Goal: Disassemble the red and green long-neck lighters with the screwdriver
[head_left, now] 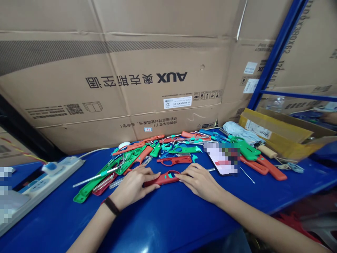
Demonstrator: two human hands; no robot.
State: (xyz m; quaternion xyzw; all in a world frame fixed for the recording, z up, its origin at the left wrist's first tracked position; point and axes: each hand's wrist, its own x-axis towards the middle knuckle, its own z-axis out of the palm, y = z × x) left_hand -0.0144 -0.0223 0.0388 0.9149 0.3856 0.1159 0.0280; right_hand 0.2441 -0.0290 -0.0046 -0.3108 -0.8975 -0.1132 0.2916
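Note:
Low over the blue tabletop, both my hands grip one red lighter body (166,178) with green parts showing in its openings. My left hand (137,184) is closed around its left end, fingers on top and thumb at the near side. Fingertips of my right hand (198,182) pinch the right end. Just behind lies another red lighter body (175,161), flat on the table. A phone with a lit screen (223,160) rests to the right of my right hand. Left of my left hand are a green shell (91,188) and a metal rod (94,176).
A heap of red and green lighter parts (137,151) spreads along the back, against a cardboard wall (131,63). On the left is a white power strip (50,184). At the right stand a yellow-taped box (276,135) and a blue metal post (276,52).

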